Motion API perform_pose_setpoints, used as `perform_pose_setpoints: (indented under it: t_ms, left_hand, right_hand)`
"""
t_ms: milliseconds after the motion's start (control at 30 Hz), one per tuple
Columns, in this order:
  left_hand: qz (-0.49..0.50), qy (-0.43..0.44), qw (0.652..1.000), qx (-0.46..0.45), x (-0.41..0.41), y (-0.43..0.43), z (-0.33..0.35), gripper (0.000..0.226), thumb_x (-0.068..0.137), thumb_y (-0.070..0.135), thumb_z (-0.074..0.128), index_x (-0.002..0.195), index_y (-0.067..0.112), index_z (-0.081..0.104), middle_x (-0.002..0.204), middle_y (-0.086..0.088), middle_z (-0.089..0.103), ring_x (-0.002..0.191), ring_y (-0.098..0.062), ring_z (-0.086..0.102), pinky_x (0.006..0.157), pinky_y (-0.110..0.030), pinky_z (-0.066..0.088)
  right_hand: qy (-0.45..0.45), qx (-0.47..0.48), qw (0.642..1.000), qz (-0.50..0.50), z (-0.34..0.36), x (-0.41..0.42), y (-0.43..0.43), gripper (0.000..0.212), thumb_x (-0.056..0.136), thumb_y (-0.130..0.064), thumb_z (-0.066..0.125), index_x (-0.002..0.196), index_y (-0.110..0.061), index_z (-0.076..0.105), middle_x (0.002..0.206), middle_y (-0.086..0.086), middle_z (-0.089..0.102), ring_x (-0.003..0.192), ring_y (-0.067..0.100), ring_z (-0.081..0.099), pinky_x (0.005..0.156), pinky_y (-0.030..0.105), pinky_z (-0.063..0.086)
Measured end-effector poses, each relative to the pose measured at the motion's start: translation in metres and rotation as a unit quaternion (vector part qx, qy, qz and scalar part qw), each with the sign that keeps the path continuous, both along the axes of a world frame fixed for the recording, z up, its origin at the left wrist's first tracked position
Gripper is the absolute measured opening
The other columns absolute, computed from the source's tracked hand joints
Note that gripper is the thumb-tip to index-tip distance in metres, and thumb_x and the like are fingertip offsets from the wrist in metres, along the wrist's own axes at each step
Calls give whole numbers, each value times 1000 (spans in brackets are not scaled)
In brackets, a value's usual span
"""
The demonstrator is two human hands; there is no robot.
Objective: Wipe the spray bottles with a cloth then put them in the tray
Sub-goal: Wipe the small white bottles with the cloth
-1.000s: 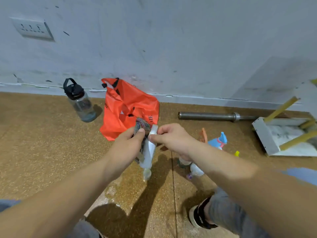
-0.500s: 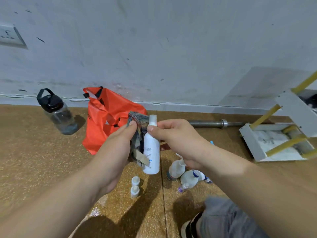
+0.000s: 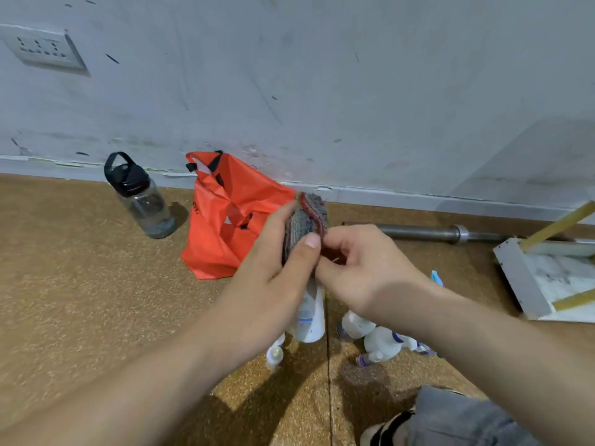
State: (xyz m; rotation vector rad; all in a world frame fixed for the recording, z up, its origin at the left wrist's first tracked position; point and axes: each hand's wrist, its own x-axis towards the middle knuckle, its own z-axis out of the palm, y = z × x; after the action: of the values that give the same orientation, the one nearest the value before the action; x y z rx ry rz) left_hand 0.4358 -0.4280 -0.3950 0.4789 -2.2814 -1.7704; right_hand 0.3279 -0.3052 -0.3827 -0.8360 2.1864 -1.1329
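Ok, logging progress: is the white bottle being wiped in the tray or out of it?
Out. The left hand holds the white bottle through the cloth, above the floor; the tray lies apart at the right.

By the wall (image 3: 322,91), a clear plastic water bottle with a black lid (image 3: 143,204) stands left of a crumpled orange plastic bag (image 3: 222,230); a grey steel bar (image 3: 425,231) lies to the bag's right — a white rectangular tray (image 3: 518,278) at its right end. Before the bag, a grey woven cloth (image 3: 302,220) caps a white plastic spray bottle (image 3: 311,320); small white bottles (image 3: 373,336) lie beneath.
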Motion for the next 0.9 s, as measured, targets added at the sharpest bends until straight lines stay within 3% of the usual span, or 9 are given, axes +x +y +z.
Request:
perform_pose_setpoints:
  t_ms: [133, 233, 367, 433, 567, 667, 767, 800, 900]
  left_hand:
    - [-12, 7, 998, 67, -2, -4, 1, 27, 106, 40, 48, 131, 38, 55, 102, 20, 73, 92, 4, 68, 79, -18, 54]
    - [27, 42, 998, 43, -4, -4, 0, 24, 108, 37, 47, 104, 16, 58, 75, 8, 62, 65, -9, 59, 60, -28, 49]
    - [30, 57, 996, 61, -3, -8, -2, 33, 111, 36, 38, 107, 17, 64, 80, 5, 65, 71, -11, 59, 65, -33, 49]
    - [10, 50, 997, 53, -1, -3, -3, 28, 112, 34, 37, 120, 28, 64, 94, 12, 70, 85, -5, 65, 77, -34, 53]
    - [5, 59, 990, -126, 11, 18, -14, 27, 111, 33, 34, 130, 25, 52, 118, 8, 61, 113, -12, 60, 97, -34, 49]
    - [-11, 29, 972, -233, 12, 31, -18, 38, 108, 37, 31, 139, 19, 44, 135, 1, 48, 127, -20, 49, 105, -33, 43]
    - [4, 50, 982, -182, 9, 28, -18, 30, 110, 40, 26, 123, 25, 49, 117, 6, 55, 108, -16, 57, 92, -39, 49]
    - [19, 58, 987, -146, 8, 24, -16, 27, 111, 42, 27, 118, 29, 50, 107, 13, 57, 100, -10, 58, 86, -34, 49]
    - [43, 37, 998, -12, 2, 14, -5, 22, 112, 38, 32, 118, 38, 54, 104, 19, 66, 93, 8, 62, 79, -12, 49]
  right_hand:
    - [97, 35, 994, 24, 0, 11, -1, 19, 94, -19, 58, 76, -12, 63, 55, 1, 56, 49, 11, 45, 50, 27, 38]
    - [40, -2, 999, 14, 3, 11, -3, 30, 97, -19, 62, 72, -3, 57, 54, 4, 44, 50, 12, 36, 50, 31, 32]
    - [-59, -45, 997, 31, 11, 2, -2, 31, 99, -26, 65, 87, 1, 68, 78, 33, 59, 70, 19, 48, 66, 40, 42]
    - [-116, -71, 991, 0, 8, -3, -1, 23, 100, -19, 64, 91, 1, 73, 90, 31, 69, 79, 23, 58, 81, 53, 53]
    - [-147, -60, 985, -62, -2, -3, -1, 21, 98, -2, 61, 85, -6, 77, 81, 11, 73, 79, 20, 64, 84, 42, 58]
    - [-114, -73, 984, -115, -5, -8, -3, 19, 95, -2, 62, 91, -8, 79, 96, 27, 75, 86, 34, 70, 91, 66, 54]
    - [-82, -108, 984, -116, -1, -6, -2, 14, 98, -8, 65, 96, -1, 77, 101, 34, 69, 89, 41, 71, 89, 62, 56]
    - [-75, -115, 985, -104, 1, -3, -2, 15, 99, -9, 65, 97, 0, 76, 101, 38, 66, 80, 32, 66, 76, 51, 56]
    - [-83, -133, 986, -59, 8, 4, -1, 15, 101, -13, 64, 99, -6, 77, 100, 41, 62, 81, 23, 51, 73, 62, 49]
